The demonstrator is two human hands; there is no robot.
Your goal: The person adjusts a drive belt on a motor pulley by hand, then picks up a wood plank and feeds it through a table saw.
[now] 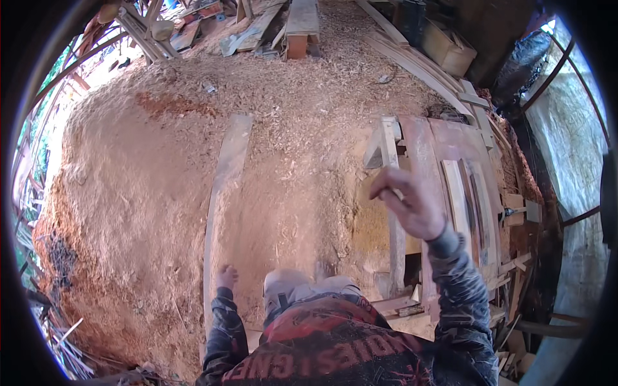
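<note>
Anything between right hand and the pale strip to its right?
Nothing visible: the right hand is left of the pale strip, with reddish board showing between them. Height gap unclear here.

panel [421,145]: reddish-brown | shirt [322,329]: black, red print | sleeve [460,289]: mottled dark grey | trousers [282,284]: beige | shavings [302,148]: tan

From my remote post, I see a right hand [415,204] raised at 3 o'clock, fingers half-curled, near wooden boards [456,193]. A left hand [226,276] sits toward 7 o'clock beside a long plank [234,141], with wood shavings [293,151] strewn toward 12.
</note>
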